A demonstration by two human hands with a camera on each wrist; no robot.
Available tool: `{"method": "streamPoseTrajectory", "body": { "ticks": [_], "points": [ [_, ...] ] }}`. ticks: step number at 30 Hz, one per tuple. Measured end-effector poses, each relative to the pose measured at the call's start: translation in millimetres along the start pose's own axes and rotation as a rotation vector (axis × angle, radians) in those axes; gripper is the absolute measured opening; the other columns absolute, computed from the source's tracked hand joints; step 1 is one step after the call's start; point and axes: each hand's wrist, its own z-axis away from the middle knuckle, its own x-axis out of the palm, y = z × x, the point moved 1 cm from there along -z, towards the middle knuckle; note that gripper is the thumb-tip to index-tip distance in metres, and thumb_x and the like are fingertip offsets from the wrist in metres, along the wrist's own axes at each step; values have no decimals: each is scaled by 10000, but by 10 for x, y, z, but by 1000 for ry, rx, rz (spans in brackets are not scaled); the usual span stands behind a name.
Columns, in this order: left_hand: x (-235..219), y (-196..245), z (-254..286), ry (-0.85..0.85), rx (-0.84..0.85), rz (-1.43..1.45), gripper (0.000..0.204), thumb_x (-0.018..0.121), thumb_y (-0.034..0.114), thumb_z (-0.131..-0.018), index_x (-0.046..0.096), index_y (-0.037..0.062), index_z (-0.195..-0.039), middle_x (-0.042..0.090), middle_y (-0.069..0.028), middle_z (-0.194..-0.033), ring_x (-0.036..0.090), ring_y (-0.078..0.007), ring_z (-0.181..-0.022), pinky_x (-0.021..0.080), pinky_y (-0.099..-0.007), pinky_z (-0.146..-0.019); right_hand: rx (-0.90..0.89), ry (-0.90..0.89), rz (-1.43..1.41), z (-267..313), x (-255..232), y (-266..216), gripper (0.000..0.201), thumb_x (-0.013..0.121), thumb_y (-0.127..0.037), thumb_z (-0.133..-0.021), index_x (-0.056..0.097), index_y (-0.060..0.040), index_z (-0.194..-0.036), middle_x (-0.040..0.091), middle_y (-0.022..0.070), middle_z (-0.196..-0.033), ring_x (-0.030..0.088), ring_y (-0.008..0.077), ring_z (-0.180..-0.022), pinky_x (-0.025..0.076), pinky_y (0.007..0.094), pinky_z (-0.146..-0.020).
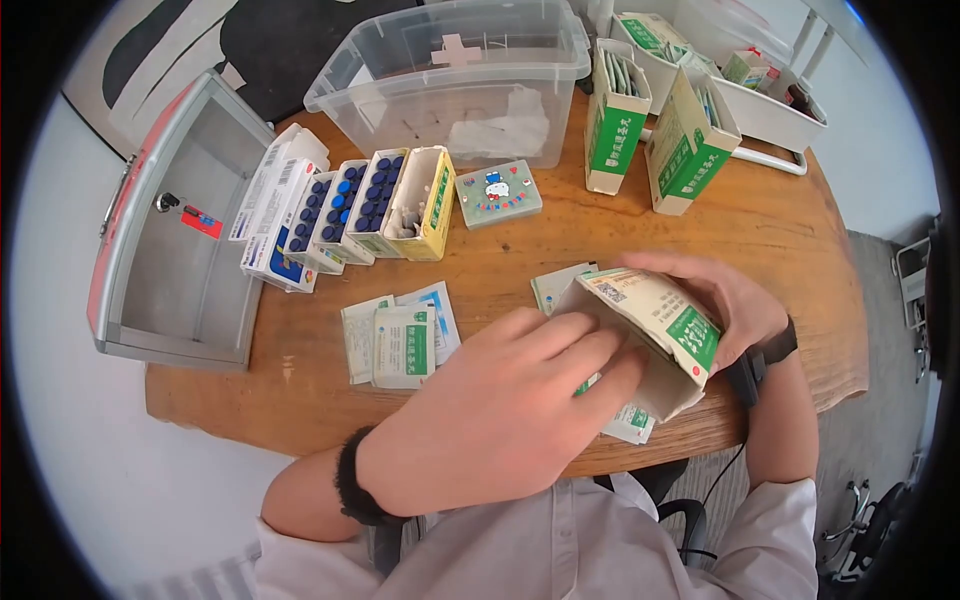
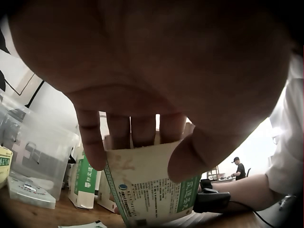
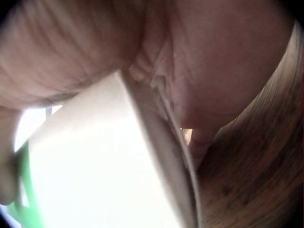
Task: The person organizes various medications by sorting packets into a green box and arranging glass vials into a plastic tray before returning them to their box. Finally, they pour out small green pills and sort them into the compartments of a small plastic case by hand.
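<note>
An opened green-and-cream medicine box [image 1: 655, 320] is tilted above the table's front edge, its open end facing left. My right hand [image 1: 735, 300] grips it from the far right side. The left hand [image 1: 490, 410] has its fingers at the open end, some of them reaching behind the box wall [image 2: 147, 185], with the thumb against the printed face in the left wrist view. What lies inside the box is hidden. Flat medicine sachets [image 1: 630, 425] lie on the table beneath the box, with another sachet [image 1: 560, 283] behind it. More sachets [image 1: 404, 345] overlap to the left.
Two green medicine boxes [image 1: 612, 140] filled with sachets stand at the back right, near a white bin [image 1: 775, 105]. A clear plastic tub [image 1: 400, 110] is at the back. Cartons of blue-capped vials [image 1: 375, 195], a small tin [image 1: 498, 195] and a metal-framed case [image 1: 180, 230] stand leftward.
</note>
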Motion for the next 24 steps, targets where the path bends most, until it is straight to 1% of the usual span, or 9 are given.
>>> {"method": "streamPoseTrajectory", "body": {
  "ticks": [2,3,5,6,13,15,19,21,24],
  "points": [
    [-41,-74,90,223,85,73,405,731,7,-748,815,90,-1135,770,-85,-1215,745,-280,-1090,589,-401,-918,-1,0,-21,3,-3,6,1296,1054,-149,-575,421,49,-1689,524,182,-1684,489,241,-1553,301,381,-1333],
    [-103,-128,174,216,87,74,405,731,7,-748,815,90,-1135,770,-85,-1215,745,-280,-1090,589,-401,-918,-4,0,-40,6,-8,12,1295,1054,-154,-583,415,53,-1691,520,183,-1687,488,240,-1552,301,380,-1333],
    [-258,-266,382,158,-28,36,386,729,13,-731,827,99,-1095,775,-73,-1202,747,-286,-1069,601,-408,-898,-13,-14,-4,3,-45,9,1291,1055,-161,-593,412,54,-1692,517,185,-1690,489,242,-1552,302,379,-1333],
    [-226,-327,460,92,-78,92,436,777,46,-761,805,95,-1193,752,-108,-1275,736,-298,-1119,592,-452,-957,-16,-36,38,3,-53,9,1287,1055,-167,-603,409,56,-1693,514,187,-1692,489,243,-1552,303,378,-1333],
    [138,-292,673,-199,-99,85,544,848,177,-834,723,88,-1355,662,-157,-1457,667,-305,-1295,491,-499,-1148,-31,-30,17,-20,-29,22,1286,1059,-197,-611,411,55,-1693,519,193,-1687,488,248,-1554,306,377,-1329],
    [147,-295,753,-435,-211,-35,561,861,233,-843,717,91,-1366,634,-173,-1521,630,-350,-1363,458,-504,-1205,-51,-33,39,-18,-43,32,1289,1063,-206,-606,416,57,-1690,521,193,-1686,487,249,-1554,306,378,-1330],
    [180,-262,785,-373,-145,-31,558,858,250,-860,711,90,-1374,628,-167,-1518,636,-354,-1332,466,-510,-1187,-47,-30,59,1,-51,32,1284,1062,-206,-604,421,59,-1686,519,193,-1688,489,254,-1554,307,378,-1330],
    [111,-241,729,-187,-115,55,553,857,252,-860,720,91,-1371,667,-127,-1421,661,-296,-1239,494,-489,-1118,-43,-15,14,-5,-36,32,1277,1060,-201,-602,430,60,-1682,526,191,-1682,491,254,-1552,308,376,-1329],
    [92,-162,919,-266,-149,44,553,863,265,-851,735,103,-1364,677,-93,-1398,673,-267,-1196,510,-472,-1072,-37,-10,-1,4,-29,35,1269,1058,-189,-603,435,56,-1681,530,189,-1678,499,247,-1543,316,370,-1323]
  ]
}}
